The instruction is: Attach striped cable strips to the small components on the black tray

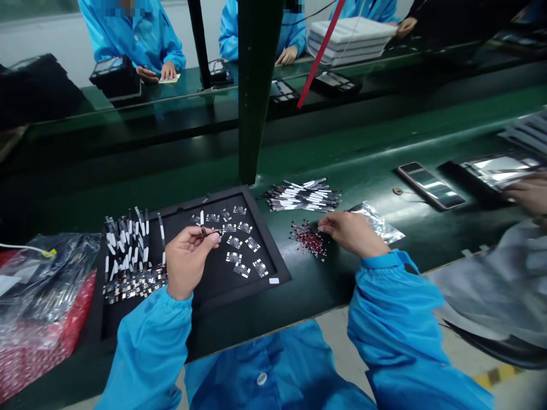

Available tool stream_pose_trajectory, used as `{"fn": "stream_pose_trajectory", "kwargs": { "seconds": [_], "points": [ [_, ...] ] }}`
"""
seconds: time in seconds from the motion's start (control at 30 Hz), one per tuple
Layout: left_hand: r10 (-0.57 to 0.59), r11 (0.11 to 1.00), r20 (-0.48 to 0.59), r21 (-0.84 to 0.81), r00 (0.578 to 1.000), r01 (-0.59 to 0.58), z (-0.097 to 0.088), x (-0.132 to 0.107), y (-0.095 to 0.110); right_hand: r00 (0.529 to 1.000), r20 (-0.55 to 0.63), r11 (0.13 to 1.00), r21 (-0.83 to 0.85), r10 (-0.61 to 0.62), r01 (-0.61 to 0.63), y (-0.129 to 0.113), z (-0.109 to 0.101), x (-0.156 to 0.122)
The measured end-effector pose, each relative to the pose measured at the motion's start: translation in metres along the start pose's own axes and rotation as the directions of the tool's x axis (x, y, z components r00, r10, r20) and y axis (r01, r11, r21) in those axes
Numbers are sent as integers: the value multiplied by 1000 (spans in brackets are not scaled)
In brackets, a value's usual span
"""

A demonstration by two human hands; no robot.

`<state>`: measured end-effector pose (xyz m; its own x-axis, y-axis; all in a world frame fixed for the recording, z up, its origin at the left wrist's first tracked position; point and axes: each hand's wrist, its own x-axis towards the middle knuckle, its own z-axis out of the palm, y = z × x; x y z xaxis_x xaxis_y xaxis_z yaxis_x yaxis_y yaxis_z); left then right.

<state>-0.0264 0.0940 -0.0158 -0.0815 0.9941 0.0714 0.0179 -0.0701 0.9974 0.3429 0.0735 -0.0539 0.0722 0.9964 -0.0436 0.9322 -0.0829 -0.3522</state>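
Observation:
My left hand (188, 259) is raised over a black foam tray (273, 253) and pinches a small flex-cable part (204, 229) between thumb and fingers. Several small parts (241, 250) lie in rows on the tray's right half, and a dense batch of white-tabbed flex cables (128, 253) covers its left half. My right hand (348, 230) rests on the green bench with fingertips closed at a pile of tiny red-and-dark pieces (308, 238). What those fingertips hold, if anything, is too small to see.
A bundle of white-tabbed strips (304, 196) lies behind the red pile, a clear plastic bag (378, 221) to its right. Phones (429, 185) and trays sit far right, beside another person's hand (530, 193). Bagged parts (38, 296) lie left. A green post (255, 85) stands ahead; workers in blue stand opposite.

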Motion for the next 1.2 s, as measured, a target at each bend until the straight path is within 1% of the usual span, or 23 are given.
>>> {"fn": "stream_pose_trajectory", "kwargs": {
  "seconds": [0.17, 0.23, 0.43, 0.5, 0.6, 0.63, 0.67, 0.73, 0.77, 0.83, 0.9, 0.93, 0.97, 1.03, 1.1, 1.2],
  "points": [
    [-2, 1000, 0, 14, 1000, 2, 2, -1, 5, 994, 22, 994, -21, -103, 103, -3, 1, -1],
    [-2, 1000, 0, 23, 1000, 2, 3, -1, 6, 993, 7, 992, -22, -122, 122, -5, -1, -4],
    [3, 1000, 23, -4, 1000, -3, 2, -1, 3, 993, -107, 998, 19, -56, 59, -9, -7, -10],
    [3, 1000, 28, -6, 1000, -3, 1, -1, 2, 992, -108, 998, -45, -57, 52, -11, -6, -10],
    [3, 1000, 31, -2, 1000, -3, 2, -2, 1, 989, -145, 979, -206, -39, 8, -16, -7, -9],
    [3, 1000, 32, -3, 999, -3, 2, -2, 2, 987, -155, 976, -218, -43, 8, -18, -9, -8],
    [3, 1000, 34, -6, 999, -3, 2, -2, 2, 987, -151, 981, -192, -54, 25, -20, -11, -8],
    [0, 1000, 40, -13, 999, 1, 2, -2, 2, 991, -111, 996, -48, -77, 72, -24, -18, -8],
    [-1, 1000, 43, -16, 999, 2, 2, -2, 2, 993, -95, 996, 45, -71, 76, -26, -21, -8],
    [-3, 1000, 49, -20, 999, 4, 1, -1, 1, 997, -75, 974, 225, -21, 38, -27, -27, -7],
    [-7, 1000, 53, -25, 999, 9, 1, -1, 0, 998, -46, 919, 395, 32, -11, -29, -30, -6],
    [-11, 999, 55, -31, 998, 13, 1, -1, 0, 999, -25, 874, 486, 37, -20, -31, -30, -6],
    [-19, 999, 57, -39, 998, 21, 2, -1, 0, 999, -14, 815, 579, 31, -17, -33, -30, -7],
    [-40, 997, 61, -62, 997, 44, 2, -2, 0, 999, -35, 667, 745, 13, 17, -44, -27, -8],
    [-66, 993, 63, -89, 996, 72, 4, -2, 0, 998, -57, 521, 852, -11, 54, -61, -22, -10],
    [-104, 987, 67, -119, 992, 111, 5, -4, 1, 995, -42, 371, 926, -92, 74, -95, -10, -13]
  ]
}}
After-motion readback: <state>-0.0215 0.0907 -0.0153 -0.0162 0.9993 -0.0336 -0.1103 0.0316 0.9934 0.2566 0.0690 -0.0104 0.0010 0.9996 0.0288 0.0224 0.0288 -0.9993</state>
